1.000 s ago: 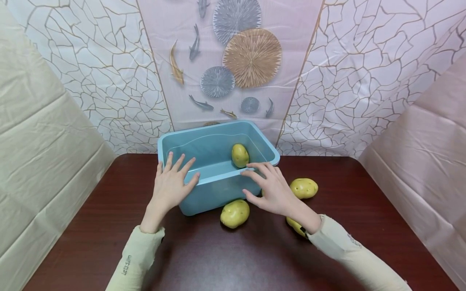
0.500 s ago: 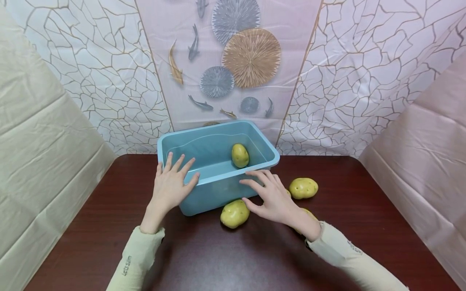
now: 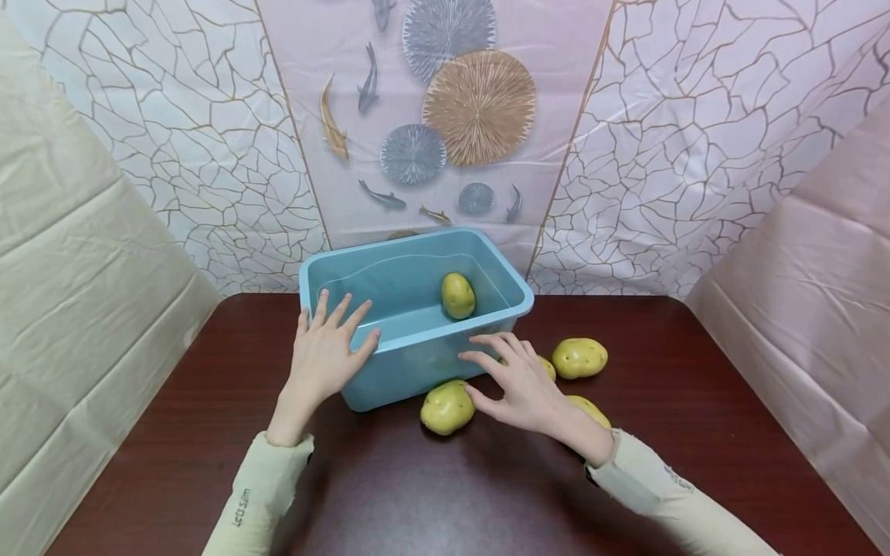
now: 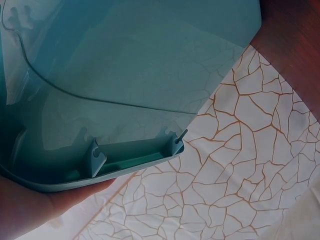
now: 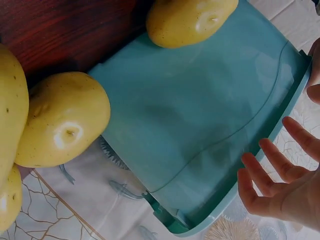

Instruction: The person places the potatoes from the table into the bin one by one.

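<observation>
Bin (image 3: pixel 327 270) on table (image 3: pixel 695 401); one potato (image 3: pixel 458 295) inside, others (image 3: pixel 580 357) right-front.

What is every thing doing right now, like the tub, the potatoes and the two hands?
Blue tub: upright, no lid, on the table.
Potato in tub: lying inside.
Front potato: on the table, against the tub.
Other potatoes: loose on the table, right of the tub.
Left hand: open, resting on the tub's rim.
Right hand: open, holding nothing, over the potatoes.

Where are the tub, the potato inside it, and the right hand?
tub (image 3: pixel 396 378): head view, front wall.
potato (image 3: pixel 458 296): head view, its middle.
right hand (image 3: pixel 524 380): head view, back of the hand.
</observation>
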Tool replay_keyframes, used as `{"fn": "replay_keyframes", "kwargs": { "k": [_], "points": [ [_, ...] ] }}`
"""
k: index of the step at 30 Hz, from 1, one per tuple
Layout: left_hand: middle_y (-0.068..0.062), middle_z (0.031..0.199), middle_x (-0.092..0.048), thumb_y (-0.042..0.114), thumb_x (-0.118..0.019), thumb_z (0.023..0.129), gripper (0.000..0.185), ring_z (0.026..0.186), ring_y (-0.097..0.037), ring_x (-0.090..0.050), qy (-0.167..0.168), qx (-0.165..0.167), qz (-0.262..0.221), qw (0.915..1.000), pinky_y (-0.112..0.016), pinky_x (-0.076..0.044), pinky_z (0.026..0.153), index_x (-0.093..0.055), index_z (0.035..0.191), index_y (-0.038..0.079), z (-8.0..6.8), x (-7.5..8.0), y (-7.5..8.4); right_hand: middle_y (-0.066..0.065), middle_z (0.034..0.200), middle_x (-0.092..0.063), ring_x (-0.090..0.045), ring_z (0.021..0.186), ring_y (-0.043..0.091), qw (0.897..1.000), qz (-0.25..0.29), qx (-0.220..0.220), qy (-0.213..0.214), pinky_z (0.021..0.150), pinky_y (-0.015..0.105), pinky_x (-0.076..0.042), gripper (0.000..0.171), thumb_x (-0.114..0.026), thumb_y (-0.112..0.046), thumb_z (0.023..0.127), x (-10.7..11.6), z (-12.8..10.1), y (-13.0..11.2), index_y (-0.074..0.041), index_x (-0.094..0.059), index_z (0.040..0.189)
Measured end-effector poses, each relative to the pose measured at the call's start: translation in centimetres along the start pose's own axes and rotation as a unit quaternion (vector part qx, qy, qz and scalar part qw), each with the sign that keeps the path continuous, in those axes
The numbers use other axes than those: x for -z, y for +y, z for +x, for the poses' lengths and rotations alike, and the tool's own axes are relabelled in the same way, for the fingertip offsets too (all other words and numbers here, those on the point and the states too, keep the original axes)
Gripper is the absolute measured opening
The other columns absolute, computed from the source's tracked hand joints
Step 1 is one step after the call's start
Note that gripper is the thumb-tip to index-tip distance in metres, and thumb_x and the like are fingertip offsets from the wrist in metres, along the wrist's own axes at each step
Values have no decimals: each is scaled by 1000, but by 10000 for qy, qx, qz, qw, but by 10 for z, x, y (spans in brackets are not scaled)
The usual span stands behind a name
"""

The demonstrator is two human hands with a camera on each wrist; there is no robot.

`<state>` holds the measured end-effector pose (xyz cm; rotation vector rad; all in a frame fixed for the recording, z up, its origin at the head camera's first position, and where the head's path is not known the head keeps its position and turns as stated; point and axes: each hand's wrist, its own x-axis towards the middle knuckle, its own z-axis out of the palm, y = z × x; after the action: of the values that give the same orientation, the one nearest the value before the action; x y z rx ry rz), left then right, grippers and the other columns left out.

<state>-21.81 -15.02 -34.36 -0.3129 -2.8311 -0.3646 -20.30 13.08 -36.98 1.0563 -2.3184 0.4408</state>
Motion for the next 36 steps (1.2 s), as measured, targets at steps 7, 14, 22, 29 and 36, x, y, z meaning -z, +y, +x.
{"fn": "replay_keyframes", "kwargs": {
  "k": [7,14,22,29,36],
  "points": [
    [-8,146,-28,55,-34,89,57,139,-34,-4,32,-6,-37,10000,-58,-8,107,-34,138,26,0,0,-1,8,116,-54,-47,104,20,9998,39,102,-145,73,35,-39,36,-63,-30,77,-6,-2,1,-19,-59,111],
    [-8,146,-28,55,-34,89,58,139,-33,-3,13,1,-69,10000,-58,-7,108,-34,138,26,0,-1,-1,8,115,-55,-47,104,20,9995,170,76,-247,73,35,-41,37,-64,-29,76,-13,-4,2,-19,-60,111],
    [-9,146,-29,54,-35,89,57,139,-34,-4,70,-11,-56,10000,-58,-7,108,-35,138,25,0,-1,-1,8,115,-55,-48,102,20,9992,232,91,-311,72,36,-41,35,-62,-27,77,-19,-4,1,-18,-60,111],
    [-8,146,-28,54,-35,88,57,139,-34,-4,55,-19,-41,10000,-58,-7,107,-35,138,26,0,-1,-1,7,115,-55,-48,103,20,9987,227,-13,-446,76,38,-41,35,-61,-29,77,-23,-6,1,-18,-60,111],
    [-9,146,-29,54,-35,89,57,139,-34,-4,83,-22,-39,10000,-58,-8,107,-35,138,25,0,-1,-2,7,116,-54,-48,103,21,9988,102,27,-468,75,39,-40,36,-62,-30,77,-26,-6,0,-19,-60,111]
  ]
}}
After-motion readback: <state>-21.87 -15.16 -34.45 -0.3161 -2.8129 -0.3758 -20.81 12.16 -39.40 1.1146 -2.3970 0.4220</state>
